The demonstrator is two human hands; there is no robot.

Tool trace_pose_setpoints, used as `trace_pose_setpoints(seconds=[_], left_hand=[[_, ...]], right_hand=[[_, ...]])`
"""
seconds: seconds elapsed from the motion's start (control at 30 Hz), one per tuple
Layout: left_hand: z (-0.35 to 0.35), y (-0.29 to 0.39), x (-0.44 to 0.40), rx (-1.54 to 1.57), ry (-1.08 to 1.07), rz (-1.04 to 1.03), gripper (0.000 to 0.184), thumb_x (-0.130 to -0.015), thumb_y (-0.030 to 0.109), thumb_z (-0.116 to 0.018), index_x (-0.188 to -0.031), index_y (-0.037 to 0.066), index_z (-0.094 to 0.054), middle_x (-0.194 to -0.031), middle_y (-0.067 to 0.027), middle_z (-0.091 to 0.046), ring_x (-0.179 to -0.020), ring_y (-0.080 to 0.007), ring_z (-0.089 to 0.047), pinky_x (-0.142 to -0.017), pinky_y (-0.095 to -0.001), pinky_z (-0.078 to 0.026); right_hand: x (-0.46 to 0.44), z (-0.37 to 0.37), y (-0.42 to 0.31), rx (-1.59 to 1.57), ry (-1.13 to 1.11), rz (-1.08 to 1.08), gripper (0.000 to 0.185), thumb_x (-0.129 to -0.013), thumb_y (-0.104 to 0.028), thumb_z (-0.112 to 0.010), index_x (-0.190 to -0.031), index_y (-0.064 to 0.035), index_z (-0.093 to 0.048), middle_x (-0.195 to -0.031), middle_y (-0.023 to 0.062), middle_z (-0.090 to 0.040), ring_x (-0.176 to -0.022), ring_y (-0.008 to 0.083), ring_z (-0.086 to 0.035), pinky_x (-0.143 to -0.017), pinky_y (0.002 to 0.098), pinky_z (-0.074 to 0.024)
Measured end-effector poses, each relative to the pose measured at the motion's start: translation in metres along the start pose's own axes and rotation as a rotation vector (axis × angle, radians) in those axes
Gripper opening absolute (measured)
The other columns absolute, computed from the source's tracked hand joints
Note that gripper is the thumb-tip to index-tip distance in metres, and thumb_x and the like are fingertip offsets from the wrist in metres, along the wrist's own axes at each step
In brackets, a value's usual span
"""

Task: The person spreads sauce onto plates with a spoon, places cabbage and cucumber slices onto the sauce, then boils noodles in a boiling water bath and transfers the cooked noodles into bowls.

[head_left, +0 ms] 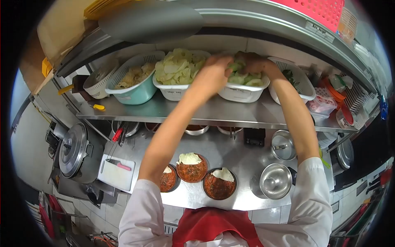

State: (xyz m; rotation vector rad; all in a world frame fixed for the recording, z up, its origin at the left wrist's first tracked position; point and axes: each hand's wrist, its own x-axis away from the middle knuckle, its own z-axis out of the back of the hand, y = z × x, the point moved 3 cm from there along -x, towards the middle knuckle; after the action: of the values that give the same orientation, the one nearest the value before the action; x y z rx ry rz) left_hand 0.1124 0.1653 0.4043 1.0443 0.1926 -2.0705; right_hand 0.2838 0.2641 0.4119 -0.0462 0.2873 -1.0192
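Both my hands reach up to the shelf, over a white basket of pale green slices that look like cucumber. My left hand is at the basket's left side, its fingers curled and blurred by motion. Reaching in from the right, my right hand is down among the slices, its fingers partly hidden. Left of it stands another white basket heaped with cut cabbage. On the steel counter below are black plates of red sauced food, each topped with a pale leaf.
A teal basket and a white basket of dark green leaves flank these. The counter holds steel bowls, a cutting board with a pink-handled knife, and a large lidded pot beyond. The upper shelf overhangs my hands.
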Motion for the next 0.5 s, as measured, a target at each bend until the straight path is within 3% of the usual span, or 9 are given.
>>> trace_pose_setpoints(seconds=[0.07,0.1,0.17,0.23,0.27,0.33,0.43,0.5], left_hand=[[-0.03,-0.024,-0.046,-0.069,-0.389,0.121,0.032,-0.078,0.007,-0.065,-0.109,0.001,-0.061,-0.104,-0.0184,-0.064,-0.1,-0.0322,-0.06,-0.083,-0.0402,-0.049],[-0.04,-0.032,-0.058,-0.12,-0.619,0.209,0.036,-0.076,0.007,-0.066,-0.112,0.002,-0.06,-0.108,-0.0195,-0.063,-0.105,-0.0319,-0.06,-0.087,-0.0393,-0.049],[-0.065,-0.055,-0.073,-0.149,-0.623,0.155,0.039,-0.074,0.007,-0.067,-0.112,0.002,-0.061,-0.109,-0.0194,-0.063,-0.104,-0.0316,-0.06,-0.087,-0.0385,-0.049],[-0.069,-0.063,-0.083,-0.183,-0.627,0.099,0.041,-0.073,0.008,-0.068,-0.113,0.002,-0.061,-0.109,-0.0193,-0.063,-0.103,-0.0312,-0.061,-0.087,-0.0377,-0.049],[-0.071,-0.069,-0.086,-0.145,-0.672,0.117,0.041,-0.073,0.008,-0.069,-0.113,0.003,-0.061,-0.108,-0.019,-0.064,-0.102,-0.031,-0.061,-0.087,-0.0377,-0.049],[-0.066,-0.071,-0.088,-0.108,-0.724,0.127,0.042,-0.072,0.008,-0.069,-0.113,0.003,-0.061,-0.107,-0.0188,-0.064,-0.102,-0.0307,-0.061,-0.087,-0.0377,-0.049],[-0.053,-0.065,-0.09,-0.119,-0.75,0.071,0.04,-0.073,0.009,-0.069,-0.113,0.006,-0.062,-0.109,-0.018,-0.063,-0.1,-0.0314,-0.061,-0.088,-0.0378,-0.049],[-0.045,-0.064,-0.087,-0.016,-0.728,0.169,0.037,-0.076,0.011,-0.066,-0.112,0.007,-0.063,-0.115,-0.0169,-0.06,-0.104,-0.0317,-0.059,-0.091,-0.0379,-0.047]], right_hand=[[-0.01,0.0,0.004,0.016,-0.058,-0.062,0.049,-0.073,-0.018,-0.069,-0.119,-0.0103,-0.055,-0.124,0.0161,-0.054,-0.116,0.0338,-0.049,-0.098,0.042,-0.042],[-0.011,-0.001,0.003,0.024,-0.012,0.026,0.049,-0.073,-0.017,-0.069,-0.119,-0.0111,-0.054,-0.123,0.0181,-0.054,-0.111,0.0326,-0.053,-0.094,0.0419,-0.0443],[-0.008,-0.01,0.006,0.035,0.033,0.114,0.049,-0.073,-0.017,-0.069,-0.118,-0.0119,-0.053,-0.121,0.02,-0.054,-0.106,0.0313,-0.057,-0.089,0.0417,-0.0466],[-0.002,-0.012,0.012,0.094,0.207,0.032,0.039,-0.071,-0.015,-0.07,-0.107,-0.0098,-0.057,-0.106,0.018,-0.061,-0.095,0.0301,-0.061,-0.082,0.0399,-0.0489],[-0.006,-0.007,0.016,0.097,0.209,0.032,0.039,-0.071,-0.015,-0.07,-0.107,-0.0098,-0.057,-0.106,0.018,-0.061,-0.095,0.0301,-0.061,-0.082,0.0399,-0.0489],[-0.012,0.001,0.019,-0.162,0.003,-0.067,0.028,-0.072,-0.011,-0.07,-0.097,-0.0072,-0.058,-0.091,0.0143,-0.063,-0.086,0.0292,-0.062,-0.075,0.0381,-0.0497],[-0.013,-0.006,0.017,-0.119,0.072,0.074,0.021,-0.073,-0.012,-0.067,-0.091,-0.0068,-0.059,-0.089,0.0159,-0.065,-0.087,0.032,-0.064,-0.076,0.0403,-0.0501],[-0.011,-0.008,0.02,-0.131,0.082,0.068,0.02,-0.072,-0.012,-0.067,-0.09,-0.0061,-0.058,-0.09,0.016,-0.065,-0.088,0.0319,-0.064,-0.077,0.0401,-0.05]])
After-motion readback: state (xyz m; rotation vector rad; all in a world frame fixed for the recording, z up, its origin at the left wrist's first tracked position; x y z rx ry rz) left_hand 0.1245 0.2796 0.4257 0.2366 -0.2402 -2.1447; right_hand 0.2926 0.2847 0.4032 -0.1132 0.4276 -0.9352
